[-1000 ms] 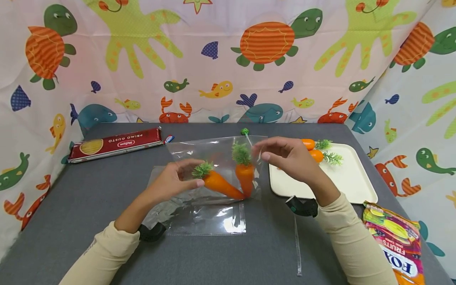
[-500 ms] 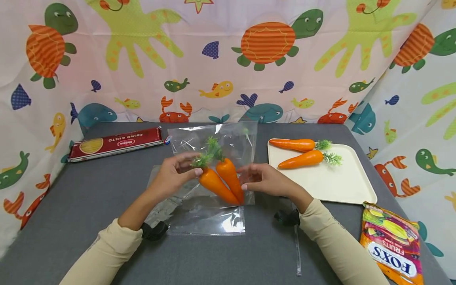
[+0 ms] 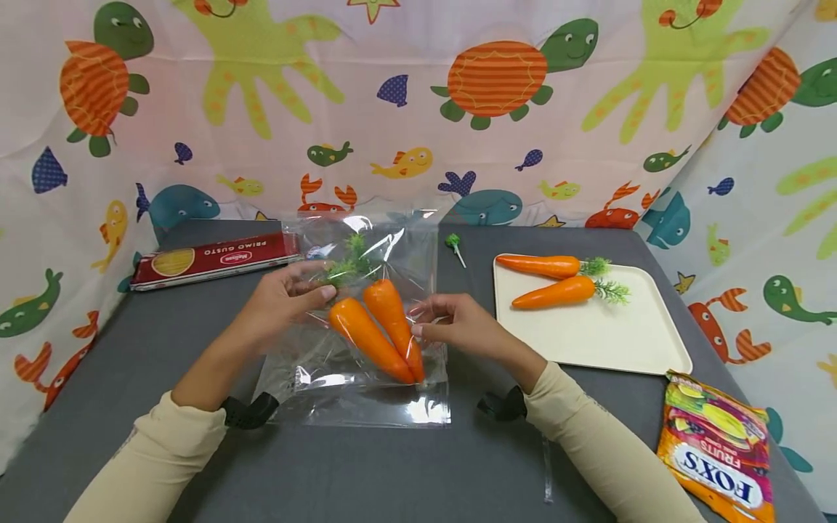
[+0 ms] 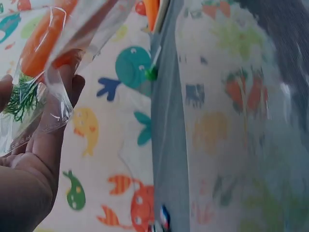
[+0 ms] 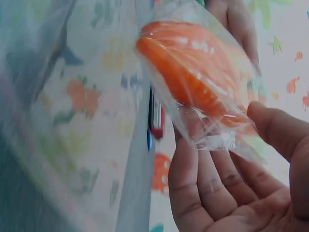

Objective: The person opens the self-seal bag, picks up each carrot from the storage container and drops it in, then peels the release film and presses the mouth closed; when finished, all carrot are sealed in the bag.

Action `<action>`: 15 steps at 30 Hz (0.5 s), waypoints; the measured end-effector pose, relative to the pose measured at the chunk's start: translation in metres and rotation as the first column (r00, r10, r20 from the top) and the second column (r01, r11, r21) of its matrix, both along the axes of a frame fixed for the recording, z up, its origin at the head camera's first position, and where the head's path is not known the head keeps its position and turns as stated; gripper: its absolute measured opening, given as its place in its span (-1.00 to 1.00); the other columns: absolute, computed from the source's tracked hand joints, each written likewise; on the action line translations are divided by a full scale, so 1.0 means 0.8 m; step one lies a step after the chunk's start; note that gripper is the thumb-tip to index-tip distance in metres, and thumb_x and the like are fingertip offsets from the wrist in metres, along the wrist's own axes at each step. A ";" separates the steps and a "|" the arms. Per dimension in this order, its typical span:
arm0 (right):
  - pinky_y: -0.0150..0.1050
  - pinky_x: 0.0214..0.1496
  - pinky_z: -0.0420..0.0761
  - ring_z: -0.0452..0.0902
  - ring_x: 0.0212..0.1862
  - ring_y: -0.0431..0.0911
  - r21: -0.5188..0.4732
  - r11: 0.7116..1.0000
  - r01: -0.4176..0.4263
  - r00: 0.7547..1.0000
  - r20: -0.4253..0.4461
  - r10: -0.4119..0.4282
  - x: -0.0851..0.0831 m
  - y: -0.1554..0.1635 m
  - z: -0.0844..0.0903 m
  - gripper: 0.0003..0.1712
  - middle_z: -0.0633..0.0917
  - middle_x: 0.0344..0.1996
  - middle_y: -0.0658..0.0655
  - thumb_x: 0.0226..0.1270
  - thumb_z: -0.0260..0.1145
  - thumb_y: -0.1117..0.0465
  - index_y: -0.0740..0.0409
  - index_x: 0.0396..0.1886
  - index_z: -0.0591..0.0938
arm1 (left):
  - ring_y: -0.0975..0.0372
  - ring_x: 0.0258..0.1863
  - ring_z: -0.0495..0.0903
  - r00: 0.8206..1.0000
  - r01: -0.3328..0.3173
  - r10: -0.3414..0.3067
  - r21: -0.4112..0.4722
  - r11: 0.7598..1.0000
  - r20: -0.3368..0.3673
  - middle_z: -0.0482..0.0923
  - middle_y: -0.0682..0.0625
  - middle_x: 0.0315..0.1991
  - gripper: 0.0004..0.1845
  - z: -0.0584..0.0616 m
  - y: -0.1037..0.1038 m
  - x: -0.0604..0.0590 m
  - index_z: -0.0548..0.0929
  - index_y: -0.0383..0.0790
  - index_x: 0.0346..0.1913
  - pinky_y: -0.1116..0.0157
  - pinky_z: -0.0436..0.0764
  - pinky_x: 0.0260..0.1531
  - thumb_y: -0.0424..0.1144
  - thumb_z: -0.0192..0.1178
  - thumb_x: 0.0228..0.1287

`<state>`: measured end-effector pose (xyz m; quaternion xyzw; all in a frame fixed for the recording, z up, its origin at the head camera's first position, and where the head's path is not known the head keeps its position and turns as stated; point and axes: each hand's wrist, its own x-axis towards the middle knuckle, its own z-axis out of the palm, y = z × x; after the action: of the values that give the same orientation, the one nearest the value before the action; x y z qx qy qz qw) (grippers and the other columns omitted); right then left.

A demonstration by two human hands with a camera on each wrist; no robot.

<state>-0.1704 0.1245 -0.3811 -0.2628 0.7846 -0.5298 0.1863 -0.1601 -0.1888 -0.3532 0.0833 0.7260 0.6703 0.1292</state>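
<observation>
Sea-creature curtain [image 3: 366, 43] behind, grey counter [image 3: 405, 472] below. Just now shifts clear bag [image 3: 418, 247] toward 9 o'clock, two carrots [image 3: 366, 334] inside, baring green-topped stick [image 3: 454, 243] at 2 o'clock. With left hand [image 3: 281, 298], pinches leafy end through film, fingers nearly closed; with right hand [image 3: 461, 330], grips bag beside carrots, fingers half-curled. Reads as pair bagged; leaves two tray carrots [image 3: 552, 293] at 3 o'clock.

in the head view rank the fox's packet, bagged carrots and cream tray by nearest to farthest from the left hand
From the left hand:
1. Bagged carrots, just to its right
2. Cream tray, farther right
3. Fox's packet, lower right corner
</observation>
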 end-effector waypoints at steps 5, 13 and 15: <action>0.03 -0.24 0.67 0.64 -0.29 0.14 -0.025 1.000 0.016 0.998 0.065 -0.014 0.001 -0.034 0.002 -0.65 0.70 -0.25 0.13 0.32 0.36 0.19 0.20 0.07 0.64 | 0.14 -0.13 0.69 0.995 -0.027 0.034 -0.069 0.997 0.097 0.61 -0.12 0.01 -0.25 0.011 -0.031 -0.003 0.19 -0.24 0.47 0.01 0.63 -0.15 -0.13 0.28 0.33; 0.00 -0.19 0.67 0.70 -0.29 0.00 -0.109 0.994 0.025 0.968 0.251 0.003 0.008 -0.104 -0.006 -0.61 0.70 -0.21 0.14 0.32 0.35 0.22 0.29 0.09 0.59 | 0.23 -0.17 0.66 0.984 -0.085 0.119 -0.233 0.969 0.134 0.47 -0.19 0.10 -0.13 0.012 -0.091 -0.001 0.07 -0.34 0.47 0.18 0.64 -0.14 0.05 0.23 0.33; -0.02 -0.20 0.67 0.71 -0.29 0.01 -0.128 0.992 0.020 0.960 0.281 0.017 0.010 -0.120 -0.009 -0.62 0.70 -0.22 0.14 0.32 0.35 0.23 0.28 0.09 0.59 | 0.22 -0.14 0.64 0.981 -0.097 0.140 -0.283 0.954 0.137 0.40 -0.26 0.18 -0.10 0.011 -0.104 0.001 0.04 -0.33 0.49 0.20 0.64 -0.12 0.09 0.21 0.32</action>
<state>-0.1620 0.0283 -0.3883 -0.1958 0.7144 -0.6116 0.2780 -0.1589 -0.2720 -0.3445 -0.0319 0.8034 0.5740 0.1550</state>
